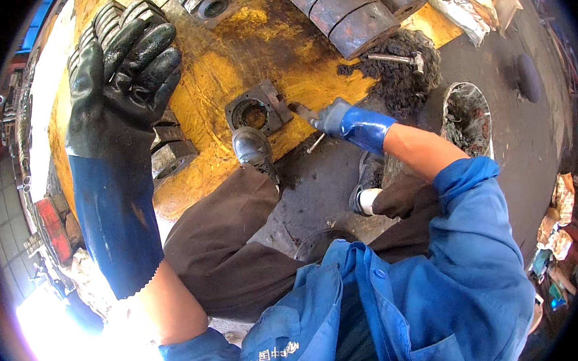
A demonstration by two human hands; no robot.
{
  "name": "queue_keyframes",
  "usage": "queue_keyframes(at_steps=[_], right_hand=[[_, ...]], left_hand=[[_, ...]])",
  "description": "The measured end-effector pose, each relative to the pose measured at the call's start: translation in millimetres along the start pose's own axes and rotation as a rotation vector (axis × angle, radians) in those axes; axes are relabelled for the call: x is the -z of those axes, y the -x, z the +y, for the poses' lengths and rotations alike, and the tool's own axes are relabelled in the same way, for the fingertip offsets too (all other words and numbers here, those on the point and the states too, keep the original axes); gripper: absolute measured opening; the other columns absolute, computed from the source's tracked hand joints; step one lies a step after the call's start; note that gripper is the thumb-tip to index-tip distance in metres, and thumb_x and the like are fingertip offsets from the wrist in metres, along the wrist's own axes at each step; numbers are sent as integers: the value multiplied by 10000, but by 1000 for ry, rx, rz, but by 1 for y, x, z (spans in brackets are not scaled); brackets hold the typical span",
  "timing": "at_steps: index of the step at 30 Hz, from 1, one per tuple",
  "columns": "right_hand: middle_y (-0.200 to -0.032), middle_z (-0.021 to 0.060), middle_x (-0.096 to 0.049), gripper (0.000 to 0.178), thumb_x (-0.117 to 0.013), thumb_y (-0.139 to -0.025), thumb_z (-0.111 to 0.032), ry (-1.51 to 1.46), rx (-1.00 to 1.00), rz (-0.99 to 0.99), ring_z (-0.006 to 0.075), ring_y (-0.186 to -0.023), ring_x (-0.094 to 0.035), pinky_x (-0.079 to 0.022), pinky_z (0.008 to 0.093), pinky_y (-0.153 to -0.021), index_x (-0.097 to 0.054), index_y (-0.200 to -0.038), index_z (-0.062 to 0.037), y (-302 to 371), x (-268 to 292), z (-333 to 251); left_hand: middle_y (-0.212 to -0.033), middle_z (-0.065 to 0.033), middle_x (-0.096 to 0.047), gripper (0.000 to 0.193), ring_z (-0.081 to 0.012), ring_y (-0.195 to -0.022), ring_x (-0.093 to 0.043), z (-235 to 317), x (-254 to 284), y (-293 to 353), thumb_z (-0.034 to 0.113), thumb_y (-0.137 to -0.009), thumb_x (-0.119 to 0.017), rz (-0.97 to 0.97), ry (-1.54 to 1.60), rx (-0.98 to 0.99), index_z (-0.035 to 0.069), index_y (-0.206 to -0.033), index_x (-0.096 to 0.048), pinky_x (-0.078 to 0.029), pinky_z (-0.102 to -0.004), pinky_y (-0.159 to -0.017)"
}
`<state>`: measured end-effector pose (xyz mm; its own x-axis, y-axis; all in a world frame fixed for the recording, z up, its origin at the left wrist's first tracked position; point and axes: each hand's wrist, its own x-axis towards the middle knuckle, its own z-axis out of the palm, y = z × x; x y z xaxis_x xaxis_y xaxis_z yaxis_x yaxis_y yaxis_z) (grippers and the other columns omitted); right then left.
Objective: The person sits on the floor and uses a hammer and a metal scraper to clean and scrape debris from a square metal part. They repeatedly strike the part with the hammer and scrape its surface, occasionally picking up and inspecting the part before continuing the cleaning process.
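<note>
My left hand, in a black-palmed long blue glove, is raised at the upper left, palm up. Its fingers are apart and loosely bent, with nothing visible in them, in front of ridged metal parts. My right hand, in a blue glove with greyish fingers, closes around a short dark tool with a flat end; its exact kind is unclear. That end points at a square metal block with a round bore and small holes. My shoe rests against the block's near side. A thin metal rod shows below my right hand.
Large dark grooved cylinders lie on the oily yellow surface at the back. A T-shaped metal tool rests on a heap of dark greasy matter. To the right stands an open grimy container. Metal blocks sit near my left forearm.
</note>
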<state>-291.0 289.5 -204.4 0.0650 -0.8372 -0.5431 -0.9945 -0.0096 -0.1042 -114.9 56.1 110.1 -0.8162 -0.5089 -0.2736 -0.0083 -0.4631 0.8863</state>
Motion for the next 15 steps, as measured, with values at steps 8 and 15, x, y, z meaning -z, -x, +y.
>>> queue_keyframes(at_steps=[8, 15], right_hand=[[-1069, 136, -664, 457, -467, -911, -124, 34, -71, 24, 308, -952, -658, -505, 457, -727, -431, -1361, -49, -9, -19, -11], [-1107, 129, -641, 454, -435, -939, -147, -17, -96, -23, 291, -982, -650, -485, 449, -763, -393, -1389, -96, -30, -25, 6]], left_hand=[[-1269, -172, -556, 595, -281, -1099, -580, 2, 10, -7, 480, -956, -444, -75, 10, 30, 29, -1344, -456, -453, -424, -973], [-1318, -175, -537, 606, -279, -1137, -569, 1, 15, -15, 473, -962, -432, -127, 14, 58, 30, -1374, -435, -437, -420, -1006]])
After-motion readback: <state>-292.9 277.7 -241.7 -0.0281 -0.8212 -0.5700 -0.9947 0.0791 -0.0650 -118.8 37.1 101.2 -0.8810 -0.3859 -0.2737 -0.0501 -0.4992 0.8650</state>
